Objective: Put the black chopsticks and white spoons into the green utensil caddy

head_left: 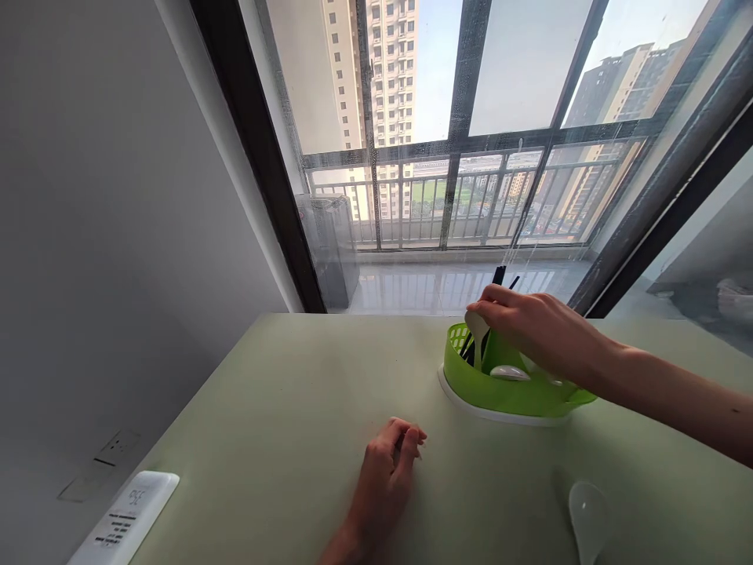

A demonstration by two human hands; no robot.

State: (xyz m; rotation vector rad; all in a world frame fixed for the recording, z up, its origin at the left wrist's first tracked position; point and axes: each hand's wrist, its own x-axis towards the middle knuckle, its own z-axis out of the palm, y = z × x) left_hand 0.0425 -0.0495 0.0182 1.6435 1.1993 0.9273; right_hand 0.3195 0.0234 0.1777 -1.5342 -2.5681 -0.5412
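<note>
My right hand (pixel 518 318) is over the green utensil caddy (pixel 500 392), its fingers pinched on the bowl end of a pale spoon (pixel 478 349). The spoon stands upright, its handle pointing down inside the caddy's left part. Black chopsticks (pixel 500 275) lean there beside it, partly behind my hand. A white spoon (pixel 509 373) shows at the caddy's front rim. On the table (pixel 306 392), my left hand (pixel 391 459) rests with fingers curled in; whether the pale bit at its fingertips is a held thing I cannot make out.
A white spoon (pixel 588 514) lies at the table's near right. The white remote control (pixel 126 518) with a display is at the near left edge. Behind the table's far edge are a glass door and a balcony with a railing (pixel 400 204). A grey wall rises on the left.
</note>
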